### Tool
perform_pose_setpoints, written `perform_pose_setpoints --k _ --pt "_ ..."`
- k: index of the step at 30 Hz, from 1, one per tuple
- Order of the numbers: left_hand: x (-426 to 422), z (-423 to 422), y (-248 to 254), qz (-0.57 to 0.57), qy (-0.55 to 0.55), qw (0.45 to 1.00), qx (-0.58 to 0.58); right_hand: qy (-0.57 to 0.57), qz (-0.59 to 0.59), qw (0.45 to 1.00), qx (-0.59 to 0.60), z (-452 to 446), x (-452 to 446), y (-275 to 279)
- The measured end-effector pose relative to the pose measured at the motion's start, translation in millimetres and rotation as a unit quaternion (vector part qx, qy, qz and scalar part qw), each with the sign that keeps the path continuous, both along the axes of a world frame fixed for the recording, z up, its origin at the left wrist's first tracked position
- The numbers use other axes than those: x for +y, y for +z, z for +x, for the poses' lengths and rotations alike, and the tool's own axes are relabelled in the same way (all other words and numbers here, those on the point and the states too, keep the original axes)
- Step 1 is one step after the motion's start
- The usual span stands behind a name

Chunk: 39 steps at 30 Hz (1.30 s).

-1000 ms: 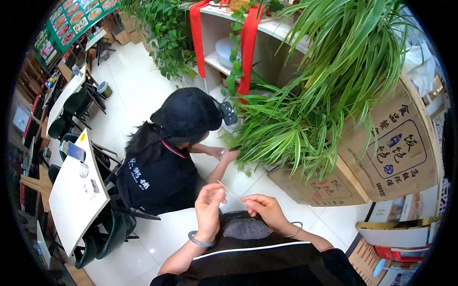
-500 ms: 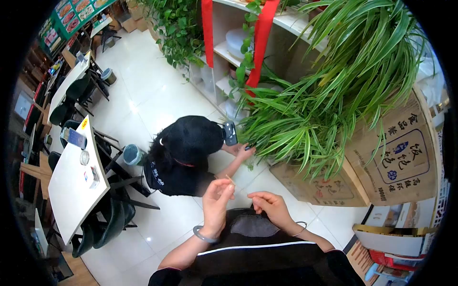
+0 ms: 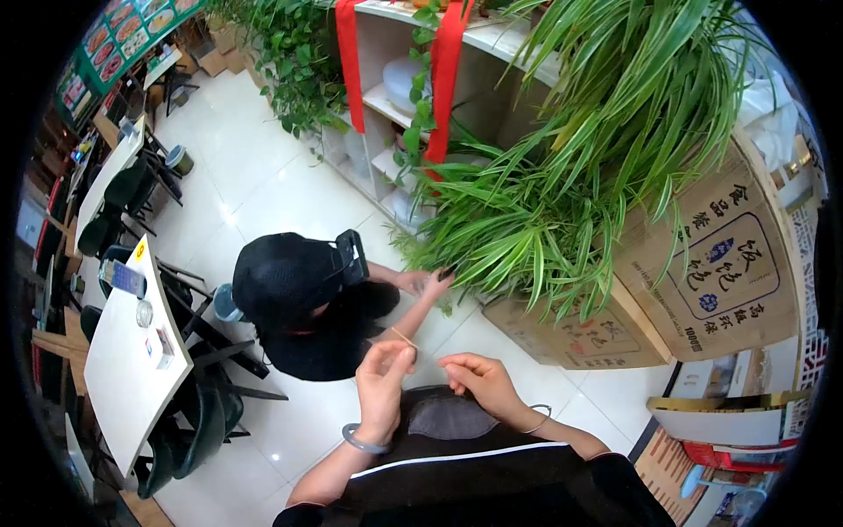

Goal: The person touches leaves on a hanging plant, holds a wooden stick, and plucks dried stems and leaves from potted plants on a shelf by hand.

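One stick [image 3: 404, 338] is pinched, not yet released, by the left hand [image 3: 382, 386], lower centre; right hand [image 3: 488, 383] fingers together, contents unclear.

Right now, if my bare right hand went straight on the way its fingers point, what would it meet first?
Probably your bare left hand, which pinches a thin tan stick; how your right hand lines up in depth is unclear.

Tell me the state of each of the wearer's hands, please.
Left hand: closed, pinching a thin stick.
Right hand: loosely curled; whether it grips anything cannot be told.
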<state>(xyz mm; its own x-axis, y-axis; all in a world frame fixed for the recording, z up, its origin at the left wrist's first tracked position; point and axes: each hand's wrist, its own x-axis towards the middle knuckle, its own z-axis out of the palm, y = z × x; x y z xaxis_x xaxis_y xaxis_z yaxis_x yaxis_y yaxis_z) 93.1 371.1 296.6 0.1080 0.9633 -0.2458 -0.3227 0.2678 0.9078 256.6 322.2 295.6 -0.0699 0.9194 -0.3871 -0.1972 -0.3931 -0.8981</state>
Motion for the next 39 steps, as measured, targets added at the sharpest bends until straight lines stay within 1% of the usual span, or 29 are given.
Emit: perform_pose_setpoints --k 11,24,27,30,34,35,39 --pt "-7.0 5.0 -0.2 0.010 -0.020 0.999 -0.028 -0.009 0.005 1.000 -0.009 5.4 -11.0 4.4" --pt "-19.4 23.7 11.8 -0.017 -0.123 0.992 -0.003 -0.031 0.026 0.999 0.021 17.1 -25.8 -2.9" --pt "-22.7 29.5 10.1 -0.001 -0.132 0.991 -0.007 -0.016 0.036 0.999 0.003 22.5 -28.1 -5.8" --pt "-23.8 34.6 6.2 0.006 -0.103 0.994 -0.021 -0.026 0.054 0.997 0.042 26.4 -30.5 -1.0" --pt "-25.4 43.3 3.1 0.028 -0.045 0.998 -0.027 -0.025 0.071 0.995 0.061 35.2 -34.2 -1.4" --pt "-25.9 45.7 4.0 0.040 -0.040 0.998 -0.027 -0.025 0.052 0.996 0.073 37.5 -35.7 -0.1" --pt "-29.4 57.1 5.1 0.064 -0.056 0.996 -0.039 -0.014 0.089 0.993 0.073 49.7 -39.2 -6.8"
